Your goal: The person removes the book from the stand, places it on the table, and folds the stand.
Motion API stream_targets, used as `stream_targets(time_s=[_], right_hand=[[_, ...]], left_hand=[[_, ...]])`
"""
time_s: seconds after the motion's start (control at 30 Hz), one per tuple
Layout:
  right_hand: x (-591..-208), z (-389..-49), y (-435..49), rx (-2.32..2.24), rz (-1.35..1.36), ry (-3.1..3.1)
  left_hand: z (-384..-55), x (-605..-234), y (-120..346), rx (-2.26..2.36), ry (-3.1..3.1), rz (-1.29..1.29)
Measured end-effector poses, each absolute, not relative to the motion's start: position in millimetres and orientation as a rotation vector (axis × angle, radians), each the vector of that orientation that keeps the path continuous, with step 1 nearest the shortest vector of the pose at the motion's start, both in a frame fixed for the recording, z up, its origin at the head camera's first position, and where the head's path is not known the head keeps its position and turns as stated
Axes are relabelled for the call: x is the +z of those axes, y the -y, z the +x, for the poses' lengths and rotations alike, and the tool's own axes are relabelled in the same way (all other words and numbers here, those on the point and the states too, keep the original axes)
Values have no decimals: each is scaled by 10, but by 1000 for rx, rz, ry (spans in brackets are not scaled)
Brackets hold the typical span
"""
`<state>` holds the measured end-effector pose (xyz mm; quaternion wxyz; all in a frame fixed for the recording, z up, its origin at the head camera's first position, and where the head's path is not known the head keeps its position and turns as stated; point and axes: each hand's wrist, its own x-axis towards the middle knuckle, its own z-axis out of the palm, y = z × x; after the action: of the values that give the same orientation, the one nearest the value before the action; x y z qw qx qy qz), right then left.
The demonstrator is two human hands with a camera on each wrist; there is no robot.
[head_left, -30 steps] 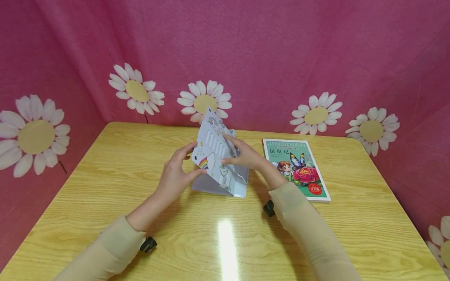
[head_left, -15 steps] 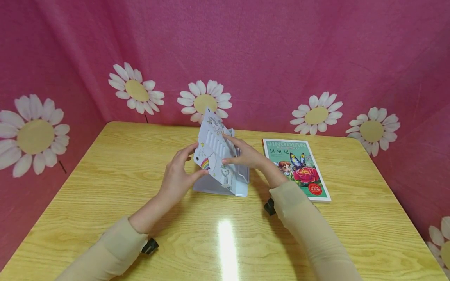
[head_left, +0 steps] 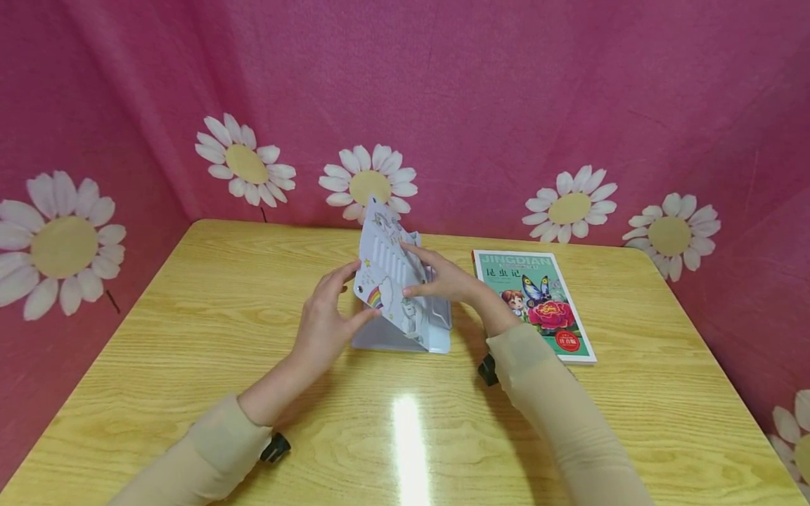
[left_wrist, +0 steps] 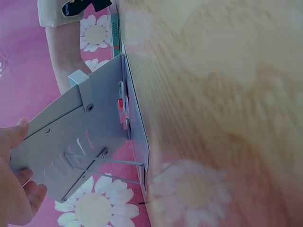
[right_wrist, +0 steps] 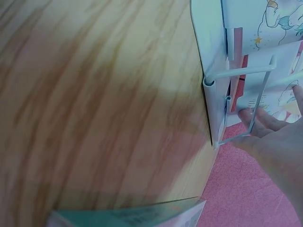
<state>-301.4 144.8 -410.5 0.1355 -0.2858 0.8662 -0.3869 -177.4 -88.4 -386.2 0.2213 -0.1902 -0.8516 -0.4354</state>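
A white metal book stand point(head_left: 386, 274), printed with unicorns, a rainbow and stars, stands mid-table with its slotted panel tilted up over its base. My left hand point(head_left: 325, 313) pinches the panel's left edge, thumb on the printed face and fingers behind. In the left wrist view the plain grey back of the panel point(left_wrist: 80, 127) shows, along with a wire support point(left_wrist: 104, 161) down to the base. My right hand point(head_left: 446, 277) rests spread fingers and thumb on the printed face. A wire loop point(right_wrist: 258, 101) passes in front of those fingers in the right wrist view.
A green-covered book point(head_left: 538, 306) with a butterfly and flower lies flat to the right of the stand, beside my right forearm. The wooden table point(head_left: 209, 309) backs onto a pink curtain point(head_left: 455, 91) with daisies.
The stand's panel and base have shifted slightly right, and the panel's left edge has swung a little rightward. My left hand has followed it; the right hand has barely moved.
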Motion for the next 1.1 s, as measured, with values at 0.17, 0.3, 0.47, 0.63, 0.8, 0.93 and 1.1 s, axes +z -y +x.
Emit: stream_targets(time_s=[0.17,0.3,0.47,0.63,0.8,0.93,1.1], right_hand=[[-4125,-3025,-1461,-1127,-840,-2494],[-4138,-3020,-1459,-1124,-815,-2503],[-4113,-2958,-1447,-1155,-730,-2522],[-4109,-2885,-1454,-1175,-704,-2623],[-4028,-2715,-1493,-1259,-673,-2726],[-3949,-2522,-1520,-1370,-634,-2688],[-3887,-2289,-1515,-1418,-677,-2587]], left_hand=[[-1767,-3879,858,-1214,2318,-539],[-1770,-3889,856,-1225,2313,-534],[-1778,-3899,872,-1236,2292,-553],[-1787,-3927,881,-1245,2262,-563],[-1799,-3942,885,-1245,2237,-574],[-1799,-3931,881,-1243,2240,-593],[-1809,-3891,870,-1233,2254,-643]])
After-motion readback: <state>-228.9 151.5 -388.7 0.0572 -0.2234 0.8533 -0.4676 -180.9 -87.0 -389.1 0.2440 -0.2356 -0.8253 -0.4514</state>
